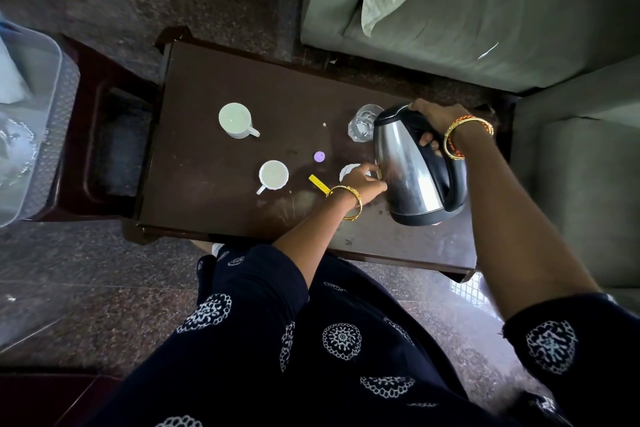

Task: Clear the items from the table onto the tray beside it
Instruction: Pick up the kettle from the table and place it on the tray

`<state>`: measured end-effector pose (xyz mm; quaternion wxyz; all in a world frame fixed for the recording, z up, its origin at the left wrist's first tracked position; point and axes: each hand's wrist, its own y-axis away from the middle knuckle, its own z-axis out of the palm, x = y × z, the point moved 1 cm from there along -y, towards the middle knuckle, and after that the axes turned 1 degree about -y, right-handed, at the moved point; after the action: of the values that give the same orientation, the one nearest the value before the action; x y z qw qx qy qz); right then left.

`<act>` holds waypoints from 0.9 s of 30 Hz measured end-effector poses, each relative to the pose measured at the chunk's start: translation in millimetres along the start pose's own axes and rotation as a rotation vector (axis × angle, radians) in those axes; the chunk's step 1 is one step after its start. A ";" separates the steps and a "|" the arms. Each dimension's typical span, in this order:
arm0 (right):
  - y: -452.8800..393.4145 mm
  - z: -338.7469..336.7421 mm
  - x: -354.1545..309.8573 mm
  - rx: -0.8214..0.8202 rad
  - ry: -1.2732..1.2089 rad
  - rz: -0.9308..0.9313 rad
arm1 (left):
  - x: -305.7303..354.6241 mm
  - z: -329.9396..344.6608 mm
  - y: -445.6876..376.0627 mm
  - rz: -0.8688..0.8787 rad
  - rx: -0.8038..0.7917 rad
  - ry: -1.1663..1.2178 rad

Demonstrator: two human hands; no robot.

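Observation:
A steel kettle (408,170) with a black handle tilts above the right part of the dark table (263,87). My right hand (434,118) is closed around the kettle's handle. My left hand (363,180) rests its fingers against the kettle's side, over a small white object (347,172). A clear glass (363,121) stands just behind the kettle. Two white cups (236,120) (273,176) sit left of centre. A purple cap (319,156) and a yellow strip (318,182) lie between them and my left hand.
A clear plastic tray (24,107) rests on a maroon stool (100,121) at the table's left end. A grey-green sofa (485,17) with a cushion runs along the far and right sides. My legs in dark patterned cloth are at the near edge.

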<state>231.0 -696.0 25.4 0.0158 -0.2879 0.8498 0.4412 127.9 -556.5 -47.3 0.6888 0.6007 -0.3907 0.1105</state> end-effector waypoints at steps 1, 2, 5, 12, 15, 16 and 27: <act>1.2 -1.0 -0.5 -0.003 0.006 0.006 | -0.8 0.0 -0.6 -0.004 0.000 0.007; 2.2 -2.1 -0.8 -0.005 0.015 0.009 | -1.7 -0.1 -1.3 -0.008 0.004 0.007; 5.7 -5.1 -1.2 -0.008 0.035 0.016 | -2.3 0.6 -2.4 -0.007 0.017 0.008; 13.5 -13.3 -4.0 -0.017 0.071 0.019 | 0.5 2.2 0.0 -0.005 0.013 0.023; 16.2 -17.1 -5.9 -0.017 0.079 0.020 | 0.8 2.4 0.8 -0.012 0.012 0.037; 16.9 -18.5 -6.2 -0.018 0.082 0.022 | 0.9 2.9 1.1 -0.009 0.007 0.044; 17.9 -20.9 -5.1 -0.021 0.103 0.025 | 2.5 3.7 9.9 -0.007 -0.005 0.097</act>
<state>231.0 -701.5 52.8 -0.0366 -0.2998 0.8482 0.4350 121.9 -558.1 -38.3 0.7087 0.5945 -0.3548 0.1362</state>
